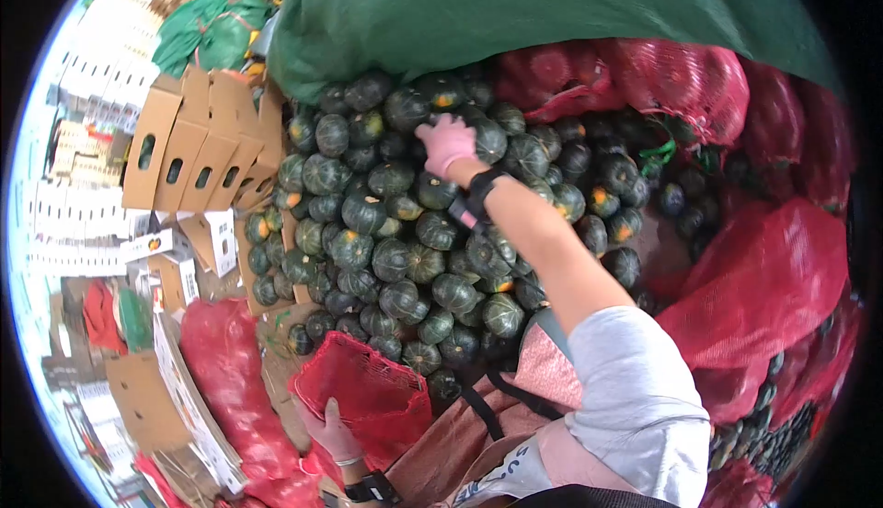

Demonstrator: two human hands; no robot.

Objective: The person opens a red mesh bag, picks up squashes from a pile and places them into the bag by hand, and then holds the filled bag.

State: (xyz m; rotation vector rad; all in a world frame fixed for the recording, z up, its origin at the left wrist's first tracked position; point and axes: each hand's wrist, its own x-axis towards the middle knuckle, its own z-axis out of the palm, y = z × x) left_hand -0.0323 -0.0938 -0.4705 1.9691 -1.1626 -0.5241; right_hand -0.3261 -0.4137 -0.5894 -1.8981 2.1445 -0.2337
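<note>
A large heap of dark green pumpkins (pixel 391 259), some with orange patches, fills the middle of the head view. My right hand (pixel 448 144), in a pink glove, reaches to the upper part of the heap. Its fingers curl over a green pumpkin, mostly hidden beneath them. At the lower left, my left hand (pixel 333 434), also gloved, grips the edge of a red mesh bag (pixel 368 388). The bag's mouth spreads toward the near side of the heap. What lies inside the bag is hard to make out.
A green tarp (pixel 552 6) hangs over the back. Filled red mesh bags (pixel 681 85) stand behind, and another red mesh bag (pixel 763 287) lies at right. Cardboard boxes (pixel 198 140) stack at left, above a long red sack (pixel 225 379).
</note>
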